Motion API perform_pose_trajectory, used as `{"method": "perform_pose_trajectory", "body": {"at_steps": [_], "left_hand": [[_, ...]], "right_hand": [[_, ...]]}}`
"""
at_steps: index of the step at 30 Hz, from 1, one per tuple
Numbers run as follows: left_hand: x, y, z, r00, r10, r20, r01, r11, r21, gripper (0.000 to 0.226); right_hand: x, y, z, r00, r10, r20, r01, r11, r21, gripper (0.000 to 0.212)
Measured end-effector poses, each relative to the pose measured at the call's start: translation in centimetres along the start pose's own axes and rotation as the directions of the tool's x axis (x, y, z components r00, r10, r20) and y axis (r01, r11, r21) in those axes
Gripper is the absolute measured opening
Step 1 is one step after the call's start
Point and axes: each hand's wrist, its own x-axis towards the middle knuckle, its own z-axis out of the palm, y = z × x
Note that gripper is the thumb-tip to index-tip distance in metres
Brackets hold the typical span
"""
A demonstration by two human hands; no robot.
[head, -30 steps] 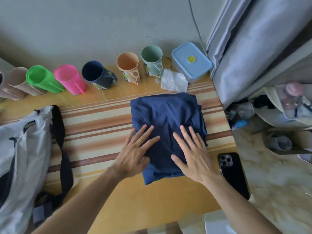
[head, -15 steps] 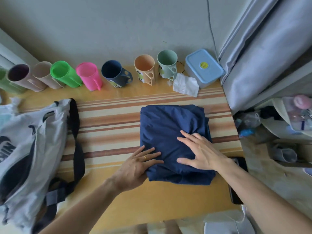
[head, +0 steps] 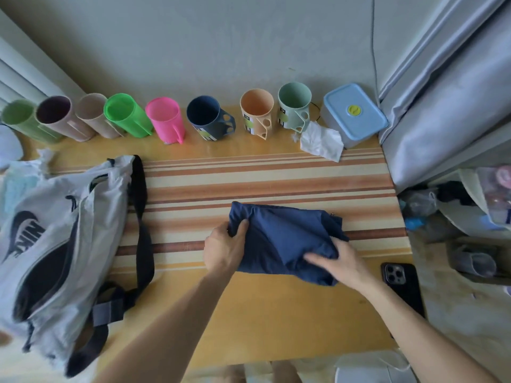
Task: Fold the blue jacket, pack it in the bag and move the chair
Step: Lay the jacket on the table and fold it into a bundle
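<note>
Jacket point(head: 282, 239) now bundled smaller, clutched between left hand point(head: 225, 248) and right hand point(head: 341, 261) grips.

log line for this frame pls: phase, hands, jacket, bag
phase: pick up folded jacket | left hand: gripping jacket's left edge | right hand: gripping right side | blue jacket: folded, on table | bag: left of jacket, unzipped

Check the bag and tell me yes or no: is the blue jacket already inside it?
No: the blue jacket lies folded on the table, gripped by both hands, apart from the bag.
</note>
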Motion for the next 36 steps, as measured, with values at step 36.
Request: {"method": "perform_pose_trajectory", "body": {"at_steps": [36], "left_hand": [[-4.6, 3.4, 9.5, 0.437, 0.679, 0.590, -0.896, 0.383, 0.224, 0.069]], "right_hand": [[2.6, 2.7, -1.1, 0.799, -0.257, -0.543, 0.051, 0.930, -0.365, 0.057]]}}
